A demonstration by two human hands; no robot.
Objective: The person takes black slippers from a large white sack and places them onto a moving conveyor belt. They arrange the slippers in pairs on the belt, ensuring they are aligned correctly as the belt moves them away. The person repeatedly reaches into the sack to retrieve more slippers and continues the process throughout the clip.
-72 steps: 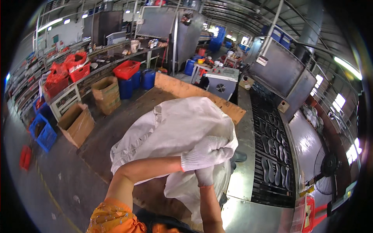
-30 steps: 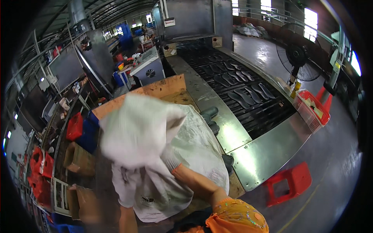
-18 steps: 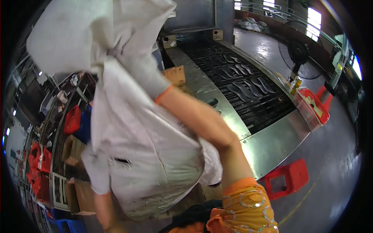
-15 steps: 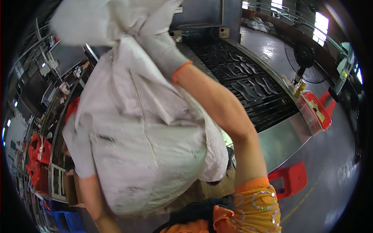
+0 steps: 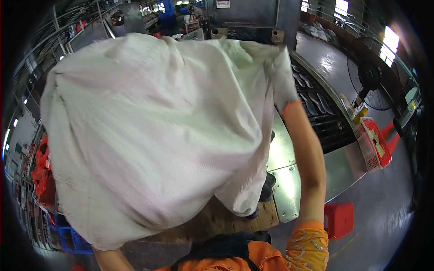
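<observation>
In what looks like a spreading-out step, the right hand point(image 5: 281, 83) seems to have its fingers closed on a corner of the white woven sack point(image 5: 158, 126), aloft over the wooden counter point(image 5: 264, 217), the left hand's grip hidden, and even two-handed tension seems called for next.

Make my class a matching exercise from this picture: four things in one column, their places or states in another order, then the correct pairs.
Column one
1. White woven sack
2. Gloved right hand
3. Black fan
4. Red plastic stool

Column two
A. Low on the right of the view
B. At the sack's upper right corner, holding it
C. High on the right of the view
D. Spread over the centre and left

Pairs: 1-D, 2-B, 3-C, 4-A
</observation>
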